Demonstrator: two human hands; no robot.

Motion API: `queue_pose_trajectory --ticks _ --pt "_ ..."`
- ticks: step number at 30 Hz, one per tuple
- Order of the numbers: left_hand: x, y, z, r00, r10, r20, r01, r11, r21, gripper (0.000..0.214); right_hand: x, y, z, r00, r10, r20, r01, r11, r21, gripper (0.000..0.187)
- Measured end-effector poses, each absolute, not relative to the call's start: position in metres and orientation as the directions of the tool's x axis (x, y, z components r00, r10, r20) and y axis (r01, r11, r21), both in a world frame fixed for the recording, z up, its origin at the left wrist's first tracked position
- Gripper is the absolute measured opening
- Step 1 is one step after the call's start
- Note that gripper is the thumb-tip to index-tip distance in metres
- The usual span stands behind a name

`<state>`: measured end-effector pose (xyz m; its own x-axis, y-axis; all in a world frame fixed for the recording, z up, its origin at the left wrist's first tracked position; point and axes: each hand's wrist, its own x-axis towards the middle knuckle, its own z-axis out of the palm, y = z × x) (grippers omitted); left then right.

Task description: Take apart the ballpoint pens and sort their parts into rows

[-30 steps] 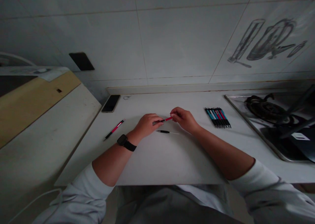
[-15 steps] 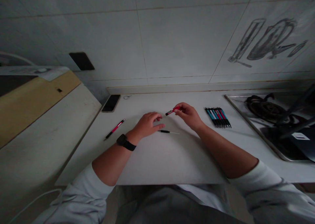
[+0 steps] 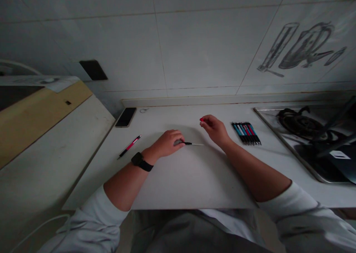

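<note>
My left hand (image 3: 168,143) is closed, its thumb and fingers pinching the black front part of a pen (image 3: 188,143). From that part a thin white refill (image 3: 197,144) sticks out to the right, low over the white tabletop. My right hand (image 3: 215,128) is closed around a red pen barrel (image 3: 201,119); only its red end shows past the fingertips, the rest being hidden in the hand. A gap separates the two hands. To the left of my left hand lies a red and black pen (image 3: 129,147).
Several blue, white and red pens (image 3: 246,133) lie in a row right of my right hand. A phone (image 3: 126,117) and a small ring-like item (image 3: 143,111) sit at the back left. A glass-topped stove (image 3: 294,145) is on the right, a white cabinet (image 3: 69,134) on the left.
My left hand has closed on the black pen front part and raised it slightly. The red barrel has turned in my right hand, so less of it shows.
</note>
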<state>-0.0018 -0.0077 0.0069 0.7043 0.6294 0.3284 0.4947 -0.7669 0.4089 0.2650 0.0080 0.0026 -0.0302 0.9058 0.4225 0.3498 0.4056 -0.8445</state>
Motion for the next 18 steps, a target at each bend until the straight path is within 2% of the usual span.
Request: queue_pose_trajectory --ticks 4,7,11,18 --pt "-0.0035 -0.0035 0.0081 0.503 0.752 0.425 0.603 -0.658 0.451 0.006 0.2699 0.0069 0.0051 -0.088 0.878 0.471 0.564 0.434 -0.702 0.024" --pt "-0.0056 0.0 0.0073 0.405 0.79 0.461 0.637 -0.605 0.478 0.006 0.2707 0.0057 0.0077 -0.168 0.863 0.476 0.634 0.464 -0.619 0.021" --pt "-0.0061 0.0012 0.0059 0.387 0.789 0.477 0.644 -0.602 0.473 0.006 0.2696 0.0044 0.0078 -0.232 0.85 0.473 0.648 0.498 -0.577 0.02" --pt "-0.0045 -0.0004 0.0067 0.406 0.784 0.469 0.668 -0.605 0.433 0.005 0.2693 0.0033 0.0052 -0.246 0.84 0.484 0.642 0.515 -0.568 0.02"
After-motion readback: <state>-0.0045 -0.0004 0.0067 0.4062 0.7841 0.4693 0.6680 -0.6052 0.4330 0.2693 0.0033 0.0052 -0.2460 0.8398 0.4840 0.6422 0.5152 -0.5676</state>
